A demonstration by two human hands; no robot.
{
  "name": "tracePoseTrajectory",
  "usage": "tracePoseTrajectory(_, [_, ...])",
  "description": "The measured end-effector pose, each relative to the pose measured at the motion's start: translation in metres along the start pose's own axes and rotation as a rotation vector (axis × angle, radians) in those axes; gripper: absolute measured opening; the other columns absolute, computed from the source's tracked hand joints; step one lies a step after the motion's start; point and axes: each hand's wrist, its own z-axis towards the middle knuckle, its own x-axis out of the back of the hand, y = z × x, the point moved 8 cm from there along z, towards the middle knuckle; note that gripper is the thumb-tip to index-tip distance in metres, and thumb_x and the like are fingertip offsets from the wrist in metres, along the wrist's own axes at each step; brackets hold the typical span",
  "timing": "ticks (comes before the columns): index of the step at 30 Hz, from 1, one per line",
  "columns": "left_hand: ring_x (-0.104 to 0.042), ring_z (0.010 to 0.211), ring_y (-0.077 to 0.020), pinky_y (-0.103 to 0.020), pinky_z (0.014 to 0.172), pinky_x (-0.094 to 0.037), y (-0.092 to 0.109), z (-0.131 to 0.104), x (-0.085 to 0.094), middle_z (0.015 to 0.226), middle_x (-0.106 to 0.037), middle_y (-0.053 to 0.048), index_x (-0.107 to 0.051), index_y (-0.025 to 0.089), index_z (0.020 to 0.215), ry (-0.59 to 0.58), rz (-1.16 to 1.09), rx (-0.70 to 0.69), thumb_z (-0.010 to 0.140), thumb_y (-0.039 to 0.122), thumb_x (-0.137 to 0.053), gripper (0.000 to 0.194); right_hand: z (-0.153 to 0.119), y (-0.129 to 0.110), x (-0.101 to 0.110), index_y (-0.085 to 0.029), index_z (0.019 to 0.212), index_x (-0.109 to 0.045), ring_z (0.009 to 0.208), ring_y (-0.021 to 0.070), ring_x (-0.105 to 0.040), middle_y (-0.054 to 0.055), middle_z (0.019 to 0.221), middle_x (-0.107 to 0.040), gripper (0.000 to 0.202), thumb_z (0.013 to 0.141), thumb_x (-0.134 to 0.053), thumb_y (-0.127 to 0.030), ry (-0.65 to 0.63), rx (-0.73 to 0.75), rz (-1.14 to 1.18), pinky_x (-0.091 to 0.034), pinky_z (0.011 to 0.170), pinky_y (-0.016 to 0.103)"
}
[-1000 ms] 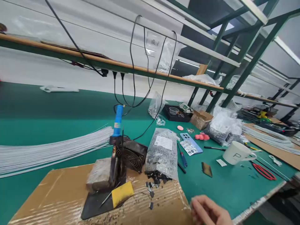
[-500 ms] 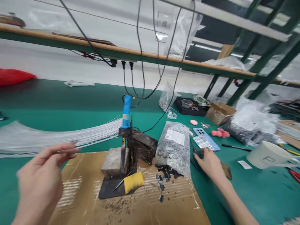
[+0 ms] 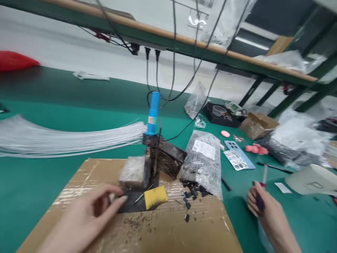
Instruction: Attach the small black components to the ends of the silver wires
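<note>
My left hand (image 3: 88, 212) hovers low over the cardboard sheet (image 3: 158, 232), thumb and forefinger curled toward each other. Something small and pale shows between the fingers, too blurred to name. Close to its fingertips lies the black base plate (image 3: 128, 205) of a stand, which carries a blue-handled soldering iron (image 3: 153, 114) upright. A yellow sponge (image 3: 156, 197) rests on that plate. My right hand (image 3: 272, 216), at the right over the green tabletop, is closed round a slim tool (image 3: 260, 202) with a dark handle, a red collar and a pale blade pointing away.
A bundle of thin white wires (image 3: 65, 138) lies at left. Right of the iron are a small fan (image 3: 171, 158), a bubble-wrap bag (image 3: 204, 165) with black chips spilling out, a blue phone (image 3: 240, 154) and a white mug (image 3: 310, 181). Black cables (image 3: 173, 52) hang from the shelf.
My left hand has moved right and down to the base plate. My right hand has picked up the slim tool beside the bubble-wrap bag and drawn it right and nearer. The view has tilted down.
</note>
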Motion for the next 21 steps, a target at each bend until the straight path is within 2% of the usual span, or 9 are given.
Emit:
tracePoseTrajectory(2, [-0.067, 0.058, -0.0235, -0.034, 0.053, -0.056, -0.004, -0.012, -0.002, 0.067, -0.066, 0.000, -0.073, 0.027, 0.084, -0.046, 0.077, -0.001, 0.080, 0.056, -0.065, 0.030, -0.010, 0.003, 0.001, -0.020, 0.081, -0.056, 0.051, 0.0084, -0.041, -0.004, 0.065, -0.050, 0.061, 0.068, -0.076, -0.076, 0.013, -0.044, 0.088, -0.035, 0.040, 0.023])
tracePoseTrajectory(4, [-0.067, 0.063, -0.0247, -0.036, 0.057, -0.056, -0.003, -0.020, -0.005, 0.072, -0.066, -0.001, -0.071, 0.028, 0.089, -0.098, 0.131, -0.007, 0.086, 0.055, -0.059, 0.029, -0.014, 0.007, 0.000, -0.018, 0.089, -0.061, 0.054, 0.0093, -0.044, -0.001, 0.069, -0.057, 0.064, 0.060, -0.084, -0.071, 0.028, -0.079, 0.124, -0.037, 0.041, 0.021])
tracePoseTrajectory(11, [-0.062, 0.057, -0.0221, -0.036, 0.056, -0.050, 0.029, -0.041, -0.048, 0.082, -0.062, 0.000, -0.066, 0.031, 0.091, -0.392, 0.156, -0.114, 0.087, 0.055, -0.059, 0.026, -0.017, 0.012, -0.011, -0.016, 0.082, -0.064, 0.055, 0.0091, -0.043, 0.000, 0.063, -0.058, 0.066, 0.052, -0.089, -0.070, 0.031, -0.120, 0.118, -0.038, 0.041, 0.018])
tracePoseTrajectory(14, [-0.063, 0.064, -0.0236, -0.038, 0.062, -0.051, 0.038, -0.042, -0.059, 0.086, -0.063, -0.002, -0.065, 0.030, 0.095, -0.447, 0.161, -0.136, 0.092, 0.050, -0.050, 0.025, -0.017, 0.013, -0.013, -0.016, 0.083, -0.064, 0.055, 0.0085, -0.043, -0.001, 0.063, -0.058, 0.068, 0.050, -0.090, -0.070, 0.032, -0.120, 0.101, -0.038, 0.041, 0.017])
tracePoseTrajectory(18, [-0.068, 0.074, -0.0251, -0.038, 0.069, -0.053, 0.039, -0.036, -0.059, 0.085, -0.065, -0.002, -0.062, 0.030, 0.085, -0.459, 0.165, -0.156, 0.096, 0.046, -0.042, 0.028, -0.018, 0.011, -0.016, -0.016, 0.081, -0.064, 0.052, 0.0068, -0.042, -0.001, 0.059, -0.057, 0.067, 0.052, -0.089, -0.071, 0.019, -0.094, 0.067, -0.036, 0.043, 0.015])
tracePoseTrajectory(21, [-0.071, 0.072, -0.0264, -0.039, 0.066, -0.055, 0.029, -0.034, -0.044, 0.081, -0.069, -0.002, -0.064, 0.031, 0.080, -0.415, 0.169, -0.152, 0.089, 0.051, -0.045, 0.029, -0.021, 0.004, -0.016, -0.015, 0.082, -0.063, 0.053, 0.0070, -0.044, -0.002, 0.063, -0.058, 0.065, 0.057, -0.087, -0.070, 0.020, -0.037, 0.059, -0.038, 0.045, 0.017])
